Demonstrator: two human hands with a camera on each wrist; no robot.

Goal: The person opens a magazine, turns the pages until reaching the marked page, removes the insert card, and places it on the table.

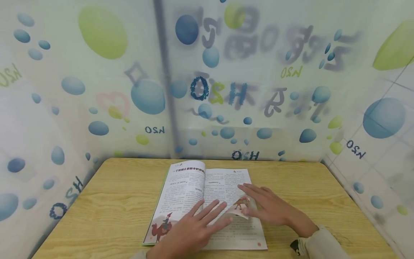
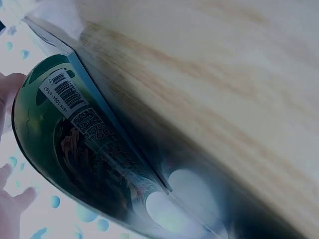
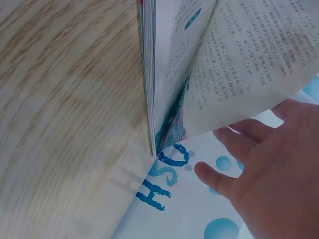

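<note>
An open magazine (image 1: 213, 230) lies on the wooden table, with printed text and small coloured drawings on its pages. My left hand (image 1: 195, 228) spreads over the lower middle of it, fingers extended. Over the right-hand page is my right hand (image 1: 266, 205), its fingers fairly straight and its thumb low, near a bent bit of paper by the animal drawing. In the right wrist view, a raised page (image 3: 254, 64) curves up against the fingers of the right hand (image 3: 264, 164), thumb held apart. The left wrist view shows the green back cover (image 2: 37, 119) with a barcode, fingertips at its edge.
The wooden table (image 1: 113, 201) extends to both sides of the magazine. Pale curtains (image 1: 200, 140) printed with blue and green dots and "H2O" lettering stand behind and at both sides. A dark object (image 1: 295, 247) sits at the right sleeve's cuff.
</note>
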